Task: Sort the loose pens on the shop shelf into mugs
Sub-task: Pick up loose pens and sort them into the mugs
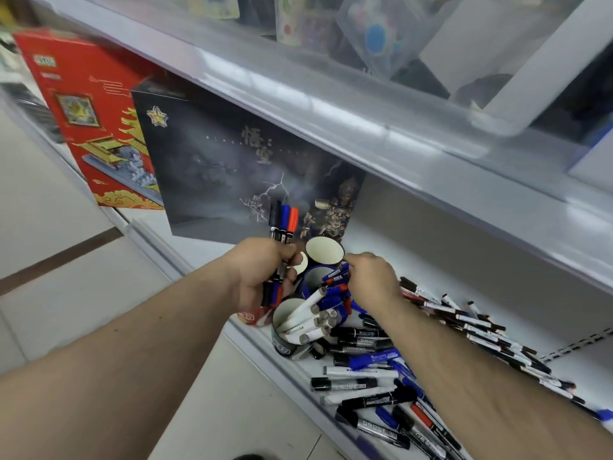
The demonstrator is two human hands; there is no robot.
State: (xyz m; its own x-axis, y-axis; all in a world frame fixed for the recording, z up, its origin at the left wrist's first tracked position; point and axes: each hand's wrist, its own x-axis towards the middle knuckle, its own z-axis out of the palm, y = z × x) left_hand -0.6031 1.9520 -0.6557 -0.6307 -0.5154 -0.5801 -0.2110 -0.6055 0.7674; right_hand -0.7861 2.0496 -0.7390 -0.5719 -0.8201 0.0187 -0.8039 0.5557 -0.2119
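My left hand [262,272] grips a bundle of markers [282,220] upright, with black, blue and red caps sticking up. Just to its right, my right hand [373,277] pinches a blue marker [336,276] over a blue mug [315,282] that holds blue markers. Behind it stands a dark mug [323,252] with a white, empty-looking inside. In front, a grey mug [287,340] holds several white markers. A red mug [248,316] shows partly under my left hand. Loose pens [371,386] lie heaped on the white shelf [431,257] under my right forearm.
A dark picture box [232,167] and a red box [93,121] stand on the shelf to the left of the mugs. The upper shelf's edge [331,104] overhangs close above. More thin pens [481,327] spread to the right. Tiled floor lies at left.
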